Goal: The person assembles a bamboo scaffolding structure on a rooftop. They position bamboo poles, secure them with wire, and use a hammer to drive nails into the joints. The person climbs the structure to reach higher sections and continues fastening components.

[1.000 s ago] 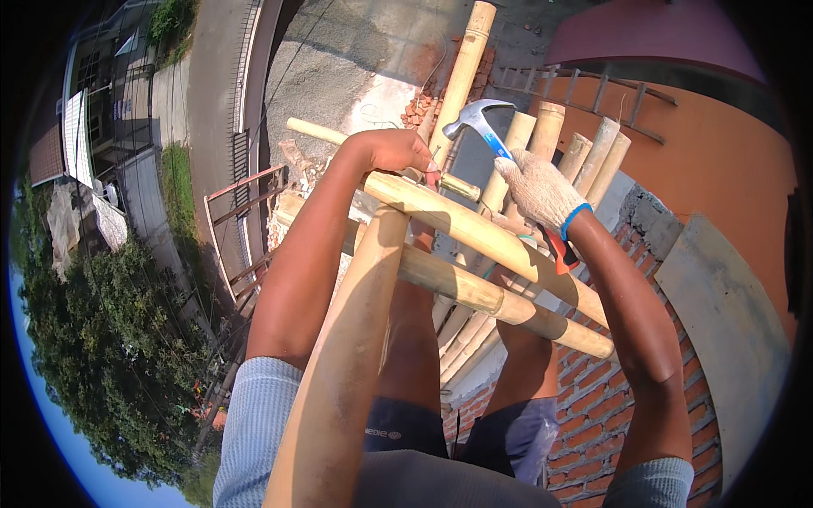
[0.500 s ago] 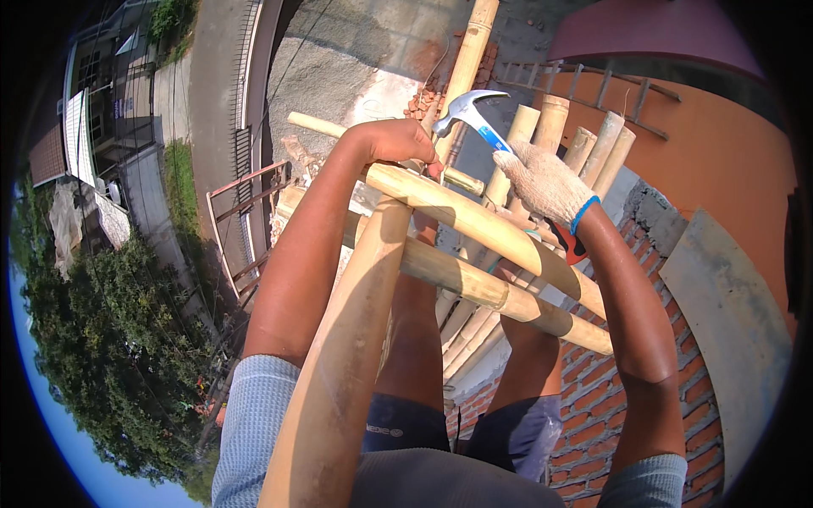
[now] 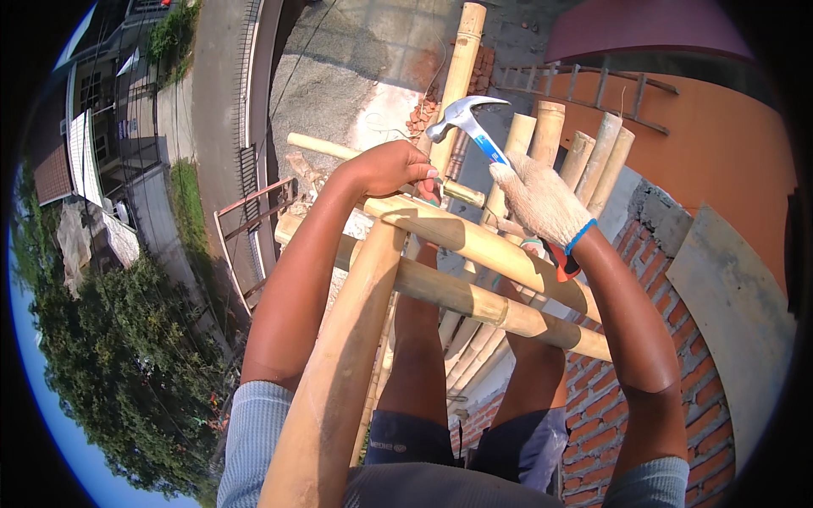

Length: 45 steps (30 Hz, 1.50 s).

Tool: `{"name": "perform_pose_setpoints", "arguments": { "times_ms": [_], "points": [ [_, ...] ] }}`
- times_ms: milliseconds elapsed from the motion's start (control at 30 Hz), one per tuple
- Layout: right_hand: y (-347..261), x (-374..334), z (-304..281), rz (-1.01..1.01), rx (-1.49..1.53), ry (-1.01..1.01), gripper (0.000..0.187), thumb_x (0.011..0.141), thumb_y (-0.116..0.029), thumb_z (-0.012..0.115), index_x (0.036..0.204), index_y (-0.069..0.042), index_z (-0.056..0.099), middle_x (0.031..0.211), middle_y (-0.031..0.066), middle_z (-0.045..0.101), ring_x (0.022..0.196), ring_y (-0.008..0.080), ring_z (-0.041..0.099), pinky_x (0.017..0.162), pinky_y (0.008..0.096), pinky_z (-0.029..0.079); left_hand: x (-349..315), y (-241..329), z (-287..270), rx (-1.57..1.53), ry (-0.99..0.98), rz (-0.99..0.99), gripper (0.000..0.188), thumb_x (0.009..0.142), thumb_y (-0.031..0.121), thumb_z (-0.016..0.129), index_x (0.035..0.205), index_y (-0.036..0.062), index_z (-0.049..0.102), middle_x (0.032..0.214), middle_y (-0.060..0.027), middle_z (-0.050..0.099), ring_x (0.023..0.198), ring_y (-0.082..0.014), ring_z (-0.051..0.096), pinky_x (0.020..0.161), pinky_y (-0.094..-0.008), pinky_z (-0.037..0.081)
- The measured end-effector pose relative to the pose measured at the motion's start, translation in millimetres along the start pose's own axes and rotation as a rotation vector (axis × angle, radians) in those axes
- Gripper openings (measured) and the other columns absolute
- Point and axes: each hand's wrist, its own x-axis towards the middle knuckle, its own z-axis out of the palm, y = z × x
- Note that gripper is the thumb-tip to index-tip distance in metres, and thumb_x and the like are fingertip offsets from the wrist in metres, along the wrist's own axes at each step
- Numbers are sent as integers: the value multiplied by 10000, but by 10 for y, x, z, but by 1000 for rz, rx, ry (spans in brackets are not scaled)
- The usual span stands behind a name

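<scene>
My right hand (image 3: pixel 542 199), in a cream knitted glove with a blue cuff, is closed round a claw hammer (image 3: pixel 481 135). Its steel head points up and left, above the bamboo poles. Bare and bent at the wrist, my left hand (image 3: pixel 395 169) is just left of the hammer head, at the far side of a horizontal bamboo pole (image 3: pixel 483 237). Its thumb and fingertips are pinched together, and whatever is between them is too small to make out. A second horizontal pole (image 3: pixel 457 292) runs below, and a thick slanted pole (image 3: pixel 339 372) crosses near my left arm.
Several upright bamboo ends (image 3: pixel 550 135) stand beyond my right hand. A brick wall (image 3: pixel 652 356) drops away at the right, beside a grey sheet (image 3: pixel 728 313). Far below lie a gravel heap (image 3: pixel 330 76), loose bricks (image 3: pixel 422 114) and a ladder (image 3: pixel 601 85).
The hammer head has shifted slightly left and down, nearer my left hand. My left hand has lifted a little, its pinched fingertips now more visible. The view has tilted slightly.
</scene>
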Motion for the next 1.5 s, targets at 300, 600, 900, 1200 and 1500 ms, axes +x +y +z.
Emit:
{"name": "perform_pose_setpoints", "arguments": {
  "times_ms": [300,600,900,1200,1500],
  "points": [
    [-10,-24,-73,61,-46,-8,423,1111,-408,441,1024,-6,542,799,247,622,809,405,687,781,519,522,13,-99,-21,-99,-9,24,341,1075,277,624,983,-9,788,952,-68,799,952,-141,708,1020,-348,503],
    [-21,131,-188,85,20,35,484,1096,-452,420,1091,8,570,834,244,615,768,385,668,776,483,536,67,-76,9,5,13,3,317,1056,273,651,928,24,800,908,-65,790,847,-131,673,879,-335,524],
    [163,167,11,59,20,-47,491,1091,-451,430,1080,16,580,871,256,633,849,446,645,821,508,503,68,-79,20,64,-11,-31,354,1053,306,651,866,35,781,837,-74,751,792,-152,643,808,-344,513],
    [2,79,-82,-101,-173,-76,479,1098,-465,433,1027,-12,573,711,97,580,657,232,629,671,421,530,127,-111,2,141,-28,-34,290,1024,298,700,938,39,799,876,-60,774,786,-136,654,766,-348,514],
    [321,30,-243,132,174,83,464,1089,-485,475,983,-38,542,687,53,550,606,149,583,588,375,483,54,-66,-13,110,-92,-120,260,962,272,774,1082,46,815,909,-62,795,792,-122,657,757,-346,517]
  ]
}}
